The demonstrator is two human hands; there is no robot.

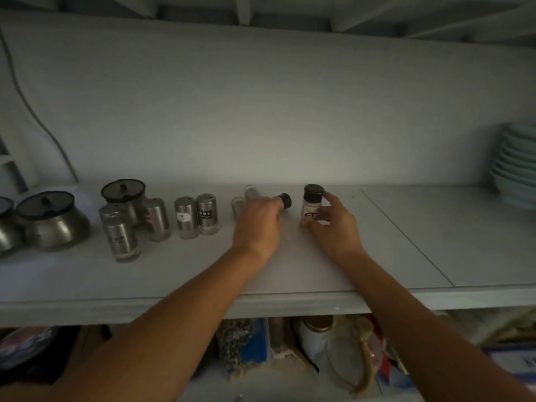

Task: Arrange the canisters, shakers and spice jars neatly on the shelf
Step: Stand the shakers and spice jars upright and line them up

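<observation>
On the far left of the shelf (87,285), two round metal canisters (52,221) with dark lids are sitting side by side. Next to them a taller lidded canister (123,192) is standing behind a bunch of steel shakers (121,239) that are crowding close together. Two more labelled shakers (197,217) are standing as a tidy pair, touching each other.

In the middle, the left hand (258,224) is reaching over two clear-topped jars (246,195). Its grip is closing on a black-capped jar (284,201) that is tipping to the right. I cannot tell how tight the fingers are holding, because the hand is hiding most of it.

Just beside it, the right hand (333,224) is wrapping its grip around a pale spice jar (311,207) with a black cap, standing upright on the shelf.

Far right, a stack of bowls (516,161) is sitting well apart.

I think the tipping jar might slip and roll, since it is leaning. The left hand might also bump the clear-topped jars under it and knock them into the shaker pair. The light is dim, so a small knock is easy to miss.
</observation>
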